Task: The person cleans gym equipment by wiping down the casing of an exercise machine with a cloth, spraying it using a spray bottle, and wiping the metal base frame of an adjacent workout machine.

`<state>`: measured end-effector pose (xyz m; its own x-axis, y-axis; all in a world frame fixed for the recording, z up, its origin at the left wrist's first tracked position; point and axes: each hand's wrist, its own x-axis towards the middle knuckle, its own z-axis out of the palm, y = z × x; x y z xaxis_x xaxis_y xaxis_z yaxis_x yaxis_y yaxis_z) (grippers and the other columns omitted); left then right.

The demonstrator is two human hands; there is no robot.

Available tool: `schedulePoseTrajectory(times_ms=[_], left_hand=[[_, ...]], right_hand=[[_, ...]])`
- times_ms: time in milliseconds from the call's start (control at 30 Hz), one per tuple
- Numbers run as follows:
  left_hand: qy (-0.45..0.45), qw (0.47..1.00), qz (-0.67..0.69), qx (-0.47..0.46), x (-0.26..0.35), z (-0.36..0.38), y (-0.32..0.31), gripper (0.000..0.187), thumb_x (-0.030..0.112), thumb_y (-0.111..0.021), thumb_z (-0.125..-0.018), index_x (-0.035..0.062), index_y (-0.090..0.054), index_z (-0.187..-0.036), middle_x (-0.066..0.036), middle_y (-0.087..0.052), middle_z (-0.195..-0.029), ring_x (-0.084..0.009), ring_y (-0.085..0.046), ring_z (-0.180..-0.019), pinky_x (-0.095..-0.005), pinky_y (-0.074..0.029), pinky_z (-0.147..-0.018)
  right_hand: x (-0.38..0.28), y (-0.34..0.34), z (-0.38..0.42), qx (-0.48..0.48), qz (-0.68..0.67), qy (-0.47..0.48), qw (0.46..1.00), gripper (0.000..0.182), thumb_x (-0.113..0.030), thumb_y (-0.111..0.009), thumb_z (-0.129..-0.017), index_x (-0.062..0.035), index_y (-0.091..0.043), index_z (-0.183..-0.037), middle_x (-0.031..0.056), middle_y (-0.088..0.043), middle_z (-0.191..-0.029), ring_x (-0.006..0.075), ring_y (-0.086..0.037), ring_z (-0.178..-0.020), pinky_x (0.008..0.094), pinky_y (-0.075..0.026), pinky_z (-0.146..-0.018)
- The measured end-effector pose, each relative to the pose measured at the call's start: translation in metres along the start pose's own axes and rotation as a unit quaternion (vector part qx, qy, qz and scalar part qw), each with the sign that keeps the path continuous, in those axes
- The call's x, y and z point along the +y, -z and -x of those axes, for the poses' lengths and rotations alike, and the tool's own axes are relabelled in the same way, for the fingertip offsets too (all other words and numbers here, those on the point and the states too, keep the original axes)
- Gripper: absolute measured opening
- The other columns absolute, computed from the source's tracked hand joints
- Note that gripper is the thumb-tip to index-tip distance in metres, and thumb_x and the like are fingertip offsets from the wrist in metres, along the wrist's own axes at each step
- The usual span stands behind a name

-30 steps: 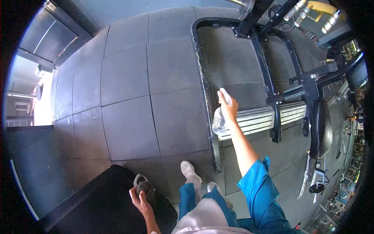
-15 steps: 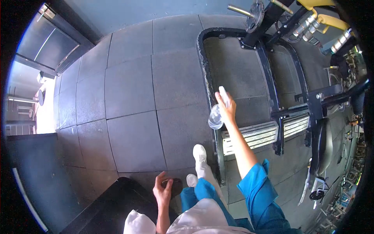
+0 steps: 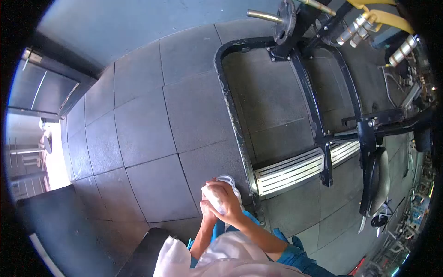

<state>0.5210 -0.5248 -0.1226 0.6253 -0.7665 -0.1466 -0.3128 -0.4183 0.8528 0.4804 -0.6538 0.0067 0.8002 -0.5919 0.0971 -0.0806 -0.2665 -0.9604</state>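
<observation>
Both my hands are together in front of my body, low in the middle of the view. My right hand (image 3: 227,196) is wrapped round a spray bottle (image 3: 214,197) with a white top and a clear body. Pressed close below it, my left hand (image 3: 207,210) has its fingers closed against the bottle; the right hand partly hides them. A white shoe (image 3: 237,190) shows just behind the hands. White cloth (image 3: 173,254) hangs at my front, over blue clothing.
A black steel machine frame (image 3: 235,120) with a slatted metal footplate (image 3: 290,173) stands to the right. A padded seat (image 3: 380,177) is farther right. Dark rubber tiles (image 3: 143,111) cover the floor. A black bench-like block (image 3: 138,249) is at lower left, a door (image 3: 46,87) at upper left.
My right hand has drawn the spray bottle back from the machine frame toward my body. My left hand has risen and closed in against it. The view has shifted slightly.
</observation>
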Motion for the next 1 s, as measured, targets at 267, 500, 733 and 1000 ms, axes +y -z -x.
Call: schedulePoseTrajectory(times_ms=[267,500,733,1000], left_hand=[[0.112,0.978,0.151,0.094,0.030,0.027,0.001,0.085,0.037,-0.084,-0.061,0.0025,-0.043,-0.126,-0.013,-0.054,-0.117,-0.0272,-0.055,-0.105,-0.0432,-0.042,-0.093],[0.160,0.960,0.227,0.049,0.038,0.074,0.009,0.084,0.020,-0.087,-0.058,-0.0003,-0.037,-0.122,-0.011,-0.055,-0.110,-0.0242,-0.055,-0.099,-0.0399,-0.043,-0.089],[0.147,0.970,0.183,0.057,0.091,0.138,0.011,0.073,0.028,-0.084,-0.065,0.0004,-0.044,-0.119,-0.011,-0.056,-0.110,-0.0245,-0.055,-0.098,-0.0389,-0.042,-0.089],[0.218,0.948,0.182,0.145,0.103,0.224,-0.015,0.072,0.029,-0.081,-0.063,-0.0028,-0.049,-0.118,-0.013,-0.059,-0.106,-0.0249,-0.058,-0.096,-0.0367,-0.046,-0.086]], right_hand=[[0.025,0.034,0.067,-0.034,0.009,-0.110,0.993,0.082,-0.024,-0.067,-0.078,-0.0038,-0.023,-0.144,0.0152,-0.030,-0.146,0.0322,-0.021,-0.138,0.0463,-0.015,-0.112],[0.078,0.021,0.169,-0.013,-0.076,-0.177,0.981,0.059,0.001,-0.064,-0.078,-0.0080,-0.046,-0.133,0.0133,-0.048,-0.134,0.0270,-0.044,-0.125,0.0372,-0.036,-0.104],[0.069,-0.016,0.243,-0.116,-0.214,-0.354,0.903,0.039,-0.008,-0.062,-0.083,-0.0023,-0.054,-0.120,0.0103,-0.062,-0.112,0.0213,-0.057,-0.108,0.0343,-0.044,-0.093],[0.077,0.042,0.346,-0.141,-0.179,-0.335,0.914,0.025,-0.005,-0.062,-0.077,-0.0025,-0.057,-0.101,0.0054,-0.062,-0.101,0.0148,-0.058,-0.095,0.0285,-0.045,-0.082]])
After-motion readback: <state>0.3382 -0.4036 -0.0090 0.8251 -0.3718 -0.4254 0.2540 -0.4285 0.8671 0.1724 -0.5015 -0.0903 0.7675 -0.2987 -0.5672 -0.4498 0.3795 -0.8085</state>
